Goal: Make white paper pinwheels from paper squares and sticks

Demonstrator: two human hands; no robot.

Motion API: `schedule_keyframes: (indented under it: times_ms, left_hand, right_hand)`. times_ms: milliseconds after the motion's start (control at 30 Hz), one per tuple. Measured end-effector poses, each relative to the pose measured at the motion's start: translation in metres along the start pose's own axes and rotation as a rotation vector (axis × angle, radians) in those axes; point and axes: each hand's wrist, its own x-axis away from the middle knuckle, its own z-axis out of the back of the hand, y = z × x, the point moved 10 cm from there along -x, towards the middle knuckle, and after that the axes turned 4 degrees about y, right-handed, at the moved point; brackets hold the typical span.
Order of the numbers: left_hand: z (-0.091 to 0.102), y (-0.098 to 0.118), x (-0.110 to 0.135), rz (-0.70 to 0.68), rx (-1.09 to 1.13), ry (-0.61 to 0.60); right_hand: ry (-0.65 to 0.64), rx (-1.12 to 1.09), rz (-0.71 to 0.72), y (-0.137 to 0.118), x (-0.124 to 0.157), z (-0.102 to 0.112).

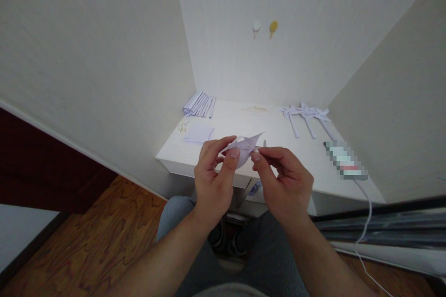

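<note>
Above the table's front edge I hold a white paper pinwheel [245,150] with folded, pointed blades. My left hand [216,169] is closed round its left side, thumb in front and fingers behind. The fingertips of my right hand [284,174] pinch at its right side, near the middle of the folds; a small pale bit shows there, too small to name. Beyond my left hand lie white paper squares [198,133]. At the back right rest several pinwheels [308,111] on paper sticks.
A pile of rolled paper tubes [199,104] lies at the table's back left corner, with small whitish pieces [183,126] in front. A phone [344,161] with a white cable [368,213] lies at the right. Walls enclose the white table [237,118]. Two round hooks [273,27] hang behind.
</note>
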Motion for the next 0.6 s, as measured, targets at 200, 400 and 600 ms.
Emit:
schedule_keyframes:
  times_ms: [200, 400, 600]
  left_hand:
    - [-0.003, -0.002, -0.006, 0.097, 0.046, 0.012]
    - [-0.004, -0.007, -0.005, 0.135, 0.093, 0.013]
    - [-0.006, -0.003, -0.008, 0.079, 0.13, -0.002]
  right_hand:
    - [-0.03, 0.175, 0.217, -0.031, 0.003, -0.003]
    - [-0.048, 0.096, 0.145, -0.024, 0.003, -0.005]
    - [-0.057, -0.012, 0.021, -0.011, 0.004, -0.006]
